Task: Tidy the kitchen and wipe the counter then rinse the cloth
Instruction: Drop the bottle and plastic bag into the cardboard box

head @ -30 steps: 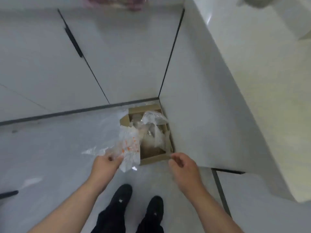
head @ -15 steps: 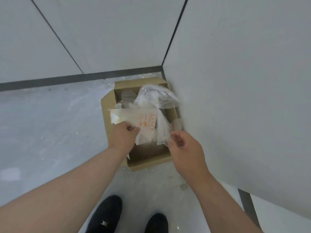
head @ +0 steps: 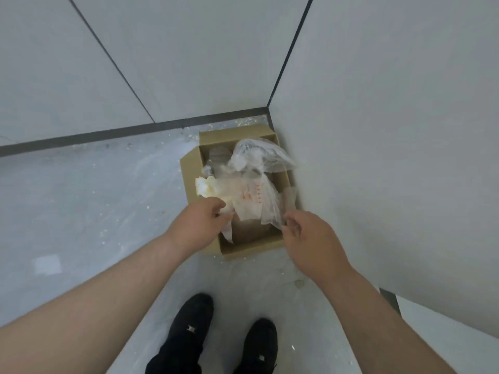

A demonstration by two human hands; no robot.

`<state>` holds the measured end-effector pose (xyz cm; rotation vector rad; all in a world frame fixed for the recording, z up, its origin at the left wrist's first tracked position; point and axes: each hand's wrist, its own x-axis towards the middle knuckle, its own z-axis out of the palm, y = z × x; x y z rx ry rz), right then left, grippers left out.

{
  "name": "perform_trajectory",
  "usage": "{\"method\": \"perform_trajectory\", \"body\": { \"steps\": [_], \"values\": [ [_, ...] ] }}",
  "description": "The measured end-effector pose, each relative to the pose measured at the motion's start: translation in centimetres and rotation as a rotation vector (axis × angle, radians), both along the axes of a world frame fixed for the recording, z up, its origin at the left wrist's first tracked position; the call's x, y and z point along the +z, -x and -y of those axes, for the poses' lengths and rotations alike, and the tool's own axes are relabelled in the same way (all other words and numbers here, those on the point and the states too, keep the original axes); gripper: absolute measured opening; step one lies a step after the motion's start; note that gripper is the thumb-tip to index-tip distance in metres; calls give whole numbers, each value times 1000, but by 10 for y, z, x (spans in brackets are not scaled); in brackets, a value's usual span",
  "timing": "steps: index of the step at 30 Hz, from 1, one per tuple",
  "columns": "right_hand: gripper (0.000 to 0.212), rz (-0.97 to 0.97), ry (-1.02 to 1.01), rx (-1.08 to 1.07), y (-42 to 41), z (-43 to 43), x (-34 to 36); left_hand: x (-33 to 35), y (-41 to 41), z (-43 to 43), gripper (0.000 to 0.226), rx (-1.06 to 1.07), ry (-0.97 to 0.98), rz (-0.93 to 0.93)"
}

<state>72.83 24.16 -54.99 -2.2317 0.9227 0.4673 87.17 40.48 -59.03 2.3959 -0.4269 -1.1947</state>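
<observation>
L hand [head: 199,225], R hand [head: 313,242]: wrapper [head: 249,197] (over box [head: 252,246])

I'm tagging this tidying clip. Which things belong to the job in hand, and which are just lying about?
In the job: left hand gripping the printed wrapper; right hand at its plastic edge, grip unclear; cardboard box of rubbish.
Lying about: white crumbs behind the box; crumpled clear bag in it.

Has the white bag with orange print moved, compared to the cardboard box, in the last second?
Yes. The left hand carried the white bag right and forward, from the near-left corner of the cardboard box to above its opening.
</observation>
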Motion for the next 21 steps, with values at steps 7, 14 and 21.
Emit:
{"method": "perform_trajectory", "body": {
  "steps": [7, 14, 21],
  "values": [
    [16, -16, -14, 61, -16, -15, 134, 161, -27, -36, 38, -128, 26, 44],
    [35, 62, 44, -23, -20, -39, 309, 342, -35, -64, 40, -336, 101, 186],
    [36, 171, 130, -57, 42, -86, 464, 484, -10, -93, 38, -527, 151, 341]
  ]
}}
